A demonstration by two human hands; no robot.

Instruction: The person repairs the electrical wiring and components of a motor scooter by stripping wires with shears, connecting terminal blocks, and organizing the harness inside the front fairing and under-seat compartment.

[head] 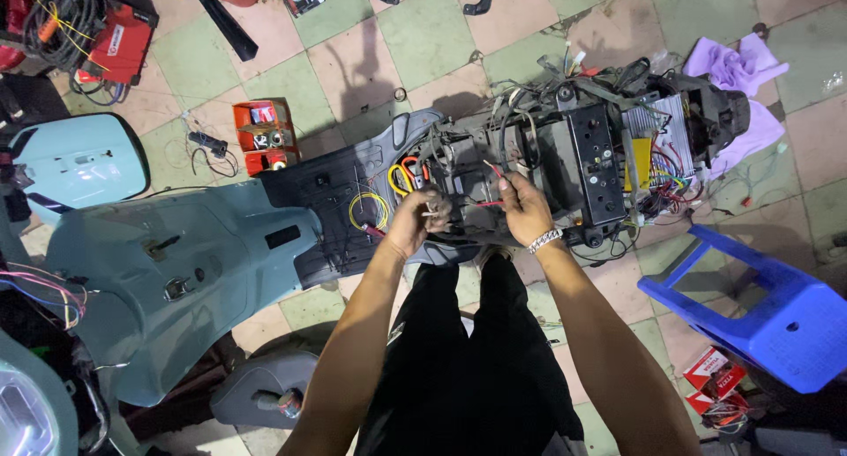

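Left hand [413, 220] and right hand [522, 207] pinch thin red wires [490, 204] over the stripped scooter frame [494, 169]; wire ends indistinct among cabling.

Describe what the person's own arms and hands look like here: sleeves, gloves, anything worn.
Both forearms are bare, with no sleeves in view, and both hands are bare, without gloves. The left hand shows nothing worn at the wrist. The right hand has a silver metal link bracelet around its wrist. No rings can be made out at this size. Below the arms, black trousers are visible.

Bare forearms; silver bracelet [544, 240] right wrist; black trousers [481, 368], apparently.
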